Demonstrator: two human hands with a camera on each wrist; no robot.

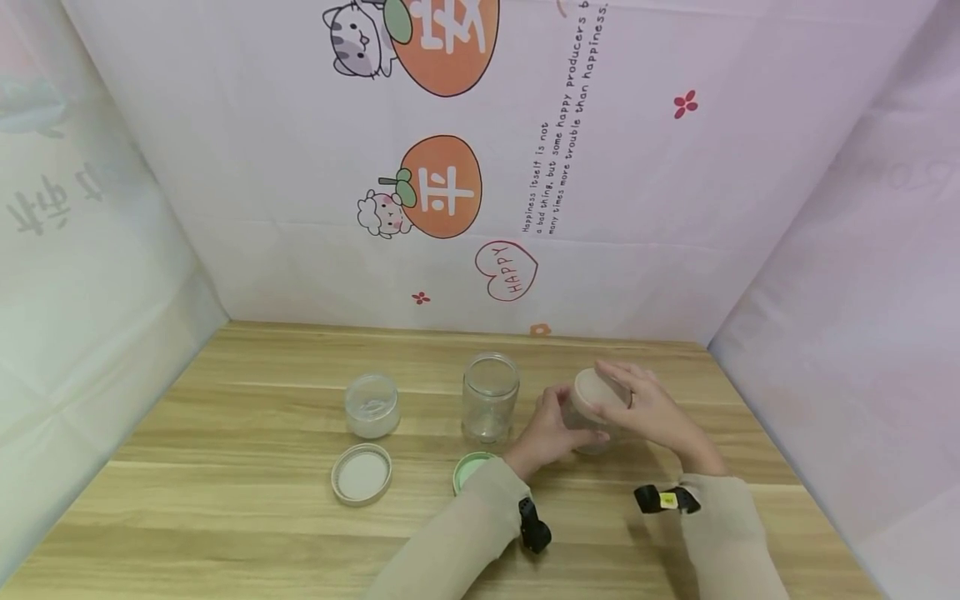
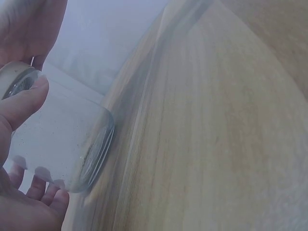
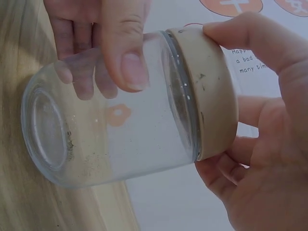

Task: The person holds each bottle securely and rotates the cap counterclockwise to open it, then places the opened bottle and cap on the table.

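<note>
A clear glass jar (image 3: 144, 139) with a beige lid (image 3: 211, 91) on its mouth is between both hands, at the right of the table in the head view. My left hand (image 1: 547, 432) grips the jar's body, with its thumb on the near side and its fingers round the far side. My right hand (image 1: 663, 412) holds the lid by its rim, thumb and fingers on opposite sides. Small dark specks show on the glass in the right wrist view. Whether the lid is fully seated cannot be made out.
Left of the hands stands an uncovered clear jar (image 1: 490, 412), with a green lid (image 1: 468, 469) partly behind the left sleeve. Farther left are a short clear jar (image 1: 372, 408) and a pale round lid (image 1: 362, 477). Printed cloth walls (image 1: 615, 275) border the wooden table (image 1: 225, 517).
</note>
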